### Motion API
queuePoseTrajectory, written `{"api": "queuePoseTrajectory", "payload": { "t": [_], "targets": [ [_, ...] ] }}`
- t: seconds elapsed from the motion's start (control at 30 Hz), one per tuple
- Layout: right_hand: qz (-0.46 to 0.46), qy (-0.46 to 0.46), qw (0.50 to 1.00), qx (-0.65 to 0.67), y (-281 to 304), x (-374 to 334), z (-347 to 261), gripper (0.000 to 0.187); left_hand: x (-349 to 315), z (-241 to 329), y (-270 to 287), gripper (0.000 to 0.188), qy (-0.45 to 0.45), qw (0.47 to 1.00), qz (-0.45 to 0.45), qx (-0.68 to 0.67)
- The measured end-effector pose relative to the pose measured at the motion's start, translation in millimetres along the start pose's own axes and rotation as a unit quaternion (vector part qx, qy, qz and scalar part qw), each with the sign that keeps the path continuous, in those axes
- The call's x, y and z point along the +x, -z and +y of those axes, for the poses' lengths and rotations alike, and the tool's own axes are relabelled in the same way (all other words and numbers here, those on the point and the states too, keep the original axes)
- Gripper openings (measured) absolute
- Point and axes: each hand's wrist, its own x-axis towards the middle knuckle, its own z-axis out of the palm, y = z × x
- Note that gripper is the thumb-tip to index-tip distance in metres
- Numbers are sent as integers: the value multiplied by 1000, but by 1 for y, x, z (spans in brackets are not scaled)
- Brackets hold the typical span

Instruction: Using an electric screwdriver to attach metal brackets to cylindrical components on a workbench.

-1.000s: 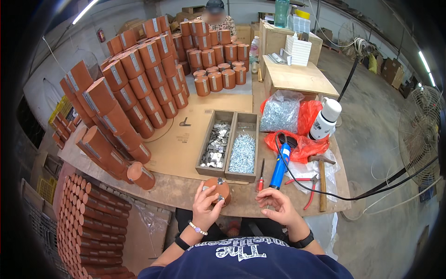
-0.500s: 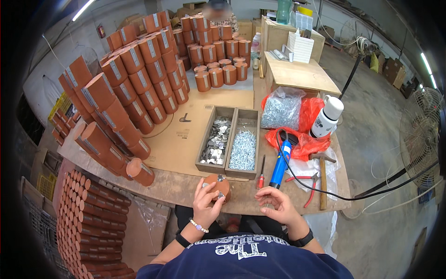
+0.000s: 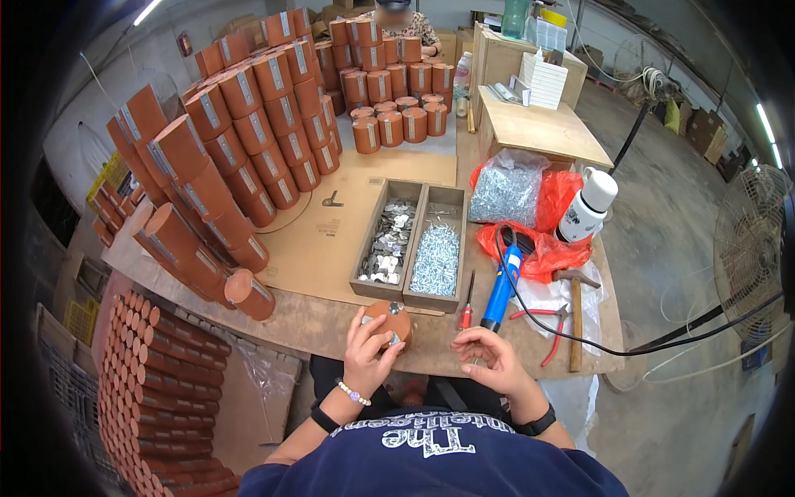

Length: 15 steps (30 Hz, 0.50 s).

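My left hand (image 3: 368,352) is closed round a reddish-brown cylinder (image 3: 391,319) at the table's front edge. A small metal piece (image 3: 394,308) sits at the rim of its top, and a silvery strip shows partly beneath my fingers. To the right, my right hand (image 3: 489,360) is held apart from the cylinder with its fingers curled in toward the thumb. Something thin and small seems pinched there, too small to name. Just beyond my hands stand two joined wooden trays: the left tray (image 3: 358,280) holds small flat metal pieces, the right tray (image 3: 435,305) holds many screws.
Right of the trays lie a red-handled screwdriver (image 3: 467,306), a blue corded power screwdriver (image 3: 501,290), red pliers (image 3: 553,335) and a hammer (image 3: 576,331). A white bottle (image 3: 584,211) stands behind. Stacked cylinders (image 3: 265,124) fill the left. Another person (image 3: 406,25) is at the far side.
The cylinder in my left hand has turned and shifted slightly, with its top metal piece now farther from me. My right hand has barely moved.
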Motion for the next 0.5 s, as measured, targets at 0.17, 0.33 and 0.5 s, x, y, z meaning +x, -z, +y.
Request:
{"api": "queuePoseTrajectory", "payload": {
  "t": [0.17, 0.33, 0.5],
  "targets": [
    [-2, -17, 1000, 4, -2, -2, 1, 36, -1, 3, 2, 19, -17, 999, -27, 36],
    [6, -6, 1000, -20, -5, 3, -6, 35, 0, -3, 1, 22, -34, 999, -29, 27],
    [-4, 19, 999, -40, -3, 12, -10, 37, 4, -5, 2, 32, 9, 1000, -1, -11]
  ]
}}
